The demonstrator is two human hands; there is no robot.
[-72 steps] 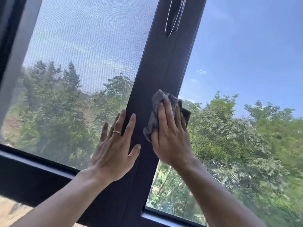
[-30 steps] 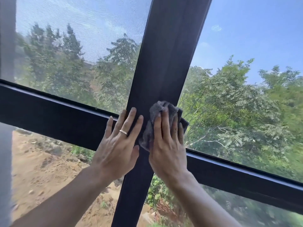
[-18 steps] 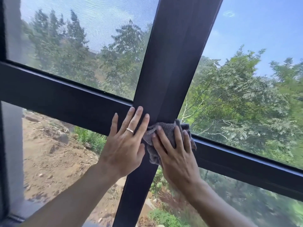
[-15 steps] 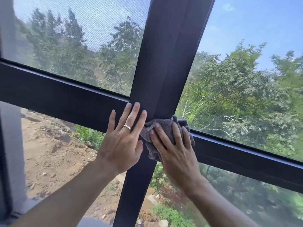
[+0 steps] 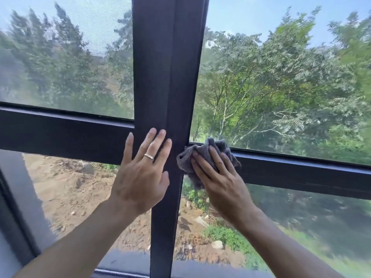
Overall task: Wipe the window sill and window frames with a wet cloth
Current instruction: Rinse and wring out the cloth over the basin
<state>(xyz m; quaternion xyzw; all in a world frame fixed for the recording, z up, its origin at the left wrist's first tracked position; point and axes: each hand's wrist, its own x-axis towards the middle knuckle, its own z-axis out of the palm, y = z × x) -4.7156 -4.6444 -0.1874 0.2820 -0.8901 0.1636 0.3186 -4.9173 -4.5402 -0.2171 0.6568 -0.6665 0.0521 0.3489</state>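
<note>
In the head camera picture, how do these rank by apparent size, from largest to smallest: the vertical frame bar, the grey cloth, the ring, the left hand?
1. vertical frame bar
2. left hand
3. grey cloth, partly hidden under the right hand, so its full size is unsure
4. ring

Her right hand (image 5: 221,181) presses a crumpled grey cloth (image 5: 202,157) flat-fingered against the dark horizontal frame bar (image 5: 301,173); the ringed left hand (image 5: 142,177) lies flat on the vertical post (image 5: 166,77).
</note>
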